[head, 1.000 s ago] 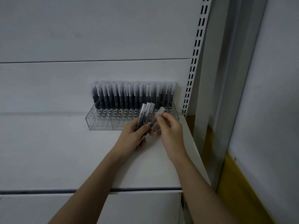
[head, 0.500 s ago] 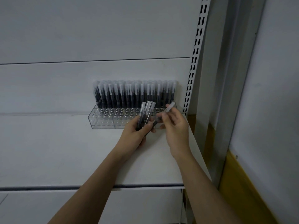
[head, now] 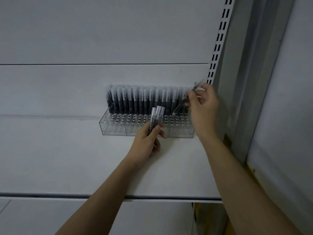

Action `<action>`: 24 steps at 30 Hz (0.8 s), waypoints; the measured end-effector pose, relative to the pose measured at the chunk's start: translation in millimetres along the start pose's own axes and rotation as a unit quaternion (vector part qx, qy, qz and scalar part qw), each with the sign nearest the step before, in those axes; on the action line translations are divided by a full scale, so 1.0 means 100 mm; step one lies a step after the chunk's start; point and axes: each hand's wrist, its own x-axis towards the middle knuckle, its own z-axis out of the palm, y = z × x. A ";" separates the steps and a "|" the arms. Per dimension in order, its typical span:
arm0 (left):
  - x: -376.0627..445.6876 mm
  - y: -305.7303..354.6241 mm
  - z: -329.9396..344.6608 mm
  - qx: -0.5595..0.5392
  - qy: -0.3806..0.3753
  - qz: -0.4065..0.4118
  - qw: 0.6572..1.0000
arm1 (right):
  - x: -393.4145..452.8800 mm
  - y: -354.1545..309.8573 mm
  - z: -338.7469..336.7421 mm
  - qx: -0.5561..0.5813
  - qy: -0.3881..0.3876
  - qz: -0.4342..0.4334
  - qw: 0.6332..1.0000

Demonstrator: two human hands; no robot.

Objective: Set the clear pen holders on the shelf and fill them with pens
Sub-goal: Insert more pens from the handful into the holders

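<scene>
1. The clear pen holder is a long, see-through box in three sections with a top plate of round holes. It sits on the white shelf, its back against the rear panel.
2. The standing pens fill the back rows upright, with dark barrels and pale caps. The front rows of holes are unfilled.
3. A bundle of pens, about three, is held upright in front of the holder's middle section.
4. A single pen is tilted over the holder's right section, its lower tip near the holes; motion blur hides its upper end.
</scene>
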 end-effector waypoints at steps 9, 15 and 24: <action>0.01 0.00 -0.01 -0.010 0.003 -0.007 1.000 | 0.23 0.10 0.15 -0.180 -0.073 -0.061 0.979; 0.03 -0.01 -0.01 -0.014 0.004 -0.009 1.000 | 0.20 0.15 0.19 -0.249 -0.080 -0.068 0.963; 0.02 0.00 0.00 -0.012 0.001 -0.010 1.000 | 0.05 0.34 0.15 -0.303 -0.104 -0.013 0.947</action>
